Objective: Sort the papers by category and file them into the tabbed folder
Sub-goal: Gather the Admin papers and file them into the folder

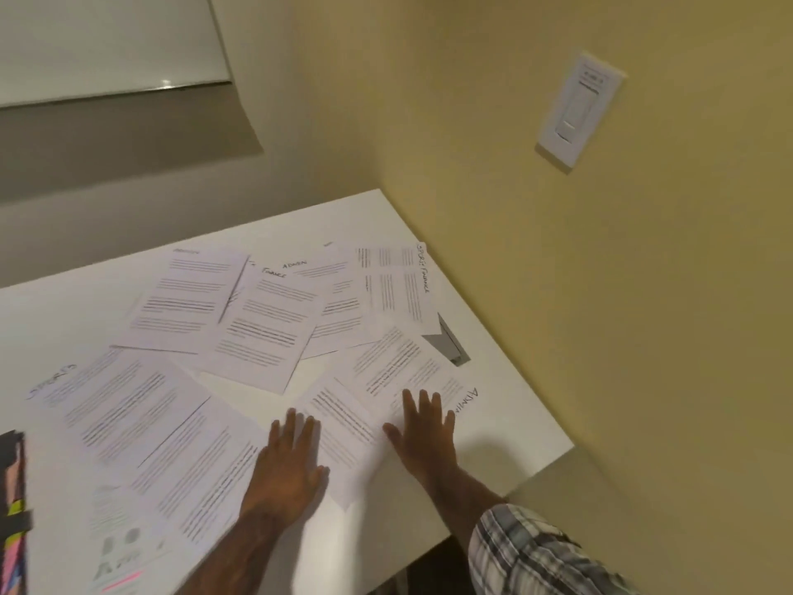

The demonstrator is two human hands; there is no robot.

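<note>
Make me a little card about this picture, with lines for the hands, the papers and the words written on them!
Table: white, covered with papers
Papers: many printed sheets, spread out and overlapping
Handwritten words: Admin, Finance, Sports
Left hand: flat on the papers, fingers straight
Right hand: flat on the sheet marked Admin
Sleeve: plaid, on the right arm
Also there: light switch

A white table (515,423) fills the corner. Printed papers (266,324) lie scattered and overlapping across it (some hand-labelled ADMIN, FINANCE or SPORTS). One sheet partly covers a grey opening (448,347) near the table's right edge. A dark, multicoloured object (13,508) lies at its left edge.
</note>
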